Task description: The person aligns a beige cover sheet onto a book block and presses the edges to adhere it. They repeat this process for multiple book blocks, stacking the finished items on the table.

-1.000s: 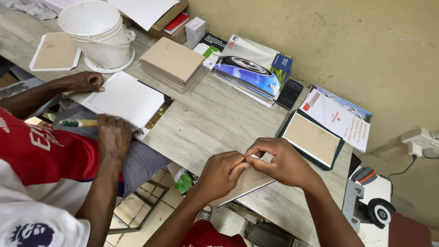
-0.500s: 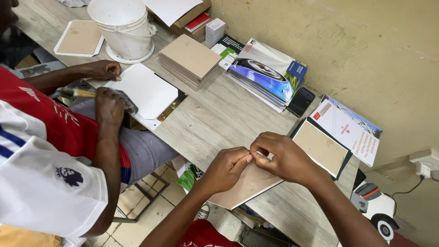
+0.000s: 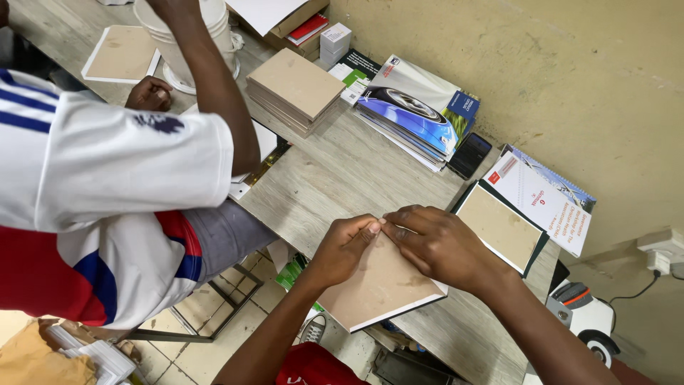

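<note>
**Two hands press on a brown board at the table's near edge**

Grey wood-grain table [image 3: 335, 178] runs along a beige wall. At its near edge lies a brown board [image 3: 381, 289] with a white underside, one corner hanging off the table. Both of the person's hands rest on its far edge: the left hand [image 3: 343, 248] with fingers curled, thumb tip down on the board, and the right hand [image 3: 438, 246] flat, fingers together, pressing down. The fingertips of the two hands meet; neither hand is closed around the board.

Just beyond the right hand lies another brown panel [image 3: 499, 227] on a dark backing, with a spiral-bound booklet [image 3: 545, 199] beside it. Further off sit a black phone [image 3: 470, 155], a pile of magazines [image 3: 413, 110] and a stack of brown boards [image 3: 294, 89]. A co-worker in a white, red and blue shirt [image 3: 92, 192] leans over the table well off to the left-hand side, near a white bucket [image 3: 206, 36].
</note>
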